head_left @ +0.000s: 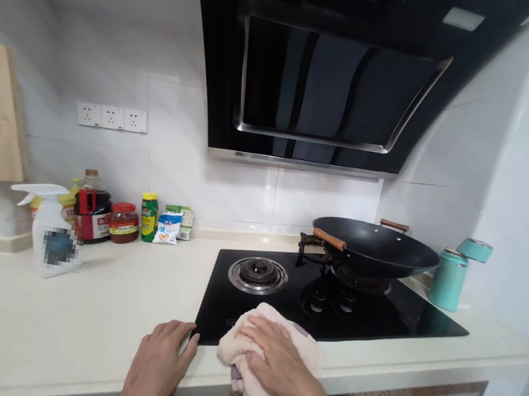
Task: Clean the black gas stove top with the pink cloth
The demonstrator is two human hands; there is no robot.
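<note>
My right hand (270,361) presses a pale pink cloth (299,352) onto the front edge of the black gas stove (402,315). Part of the cloth hangs down over the counter's front edge. My left hand (159,359) rests on the white countertop (83,337) at the stove's front left corner, holding nothing, with its thumb apart from the bent fingers. Behind the cloth is the bare left burner (258,275). A black wok (377,251) with wooden handles stands over the right burner.
A white spray bottle (52,237) stands at the left. Along the wall are a dark sauce bottle (93,213), a red-lidded jar (123,223), a green shaker (148,216) and small packets (168,228). A teal flask (448,279) stands right of the wok, below the range hood (318,85).
</note>
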